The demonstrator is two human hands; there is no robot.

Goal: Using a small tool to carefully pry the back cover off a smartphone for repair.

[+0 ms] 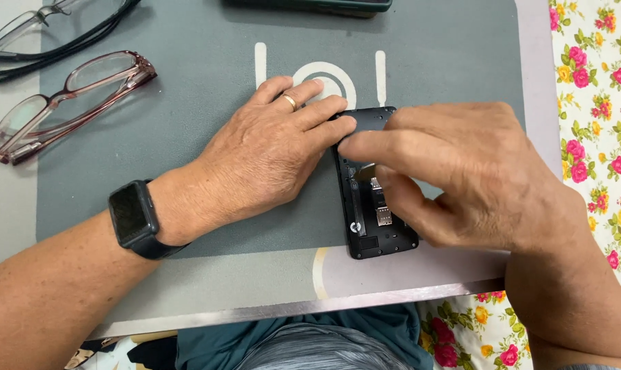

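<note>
A black phone (365,233) lies face down on a grey work mat (187,157), its back cover off and its inner slots showing. My left hand (262,154), with a gold ring and a black wrist watch (136,218), rests flat on the mat, fingertips pressing the phone's upper left edge. My right hand (461,178) hovers over the phone's right half, thumb and forefinger pinched at a small part near the card slots; what they pinch is too small to tell.
Two pairs of glasses lie at the mat's upper left: a reddish-framed pair (64,103) and a dark-framed pair (43,27). A dark device (310,5) sits at the top edge. A floral cloth (598,103) covers the surface at the right.
</note>
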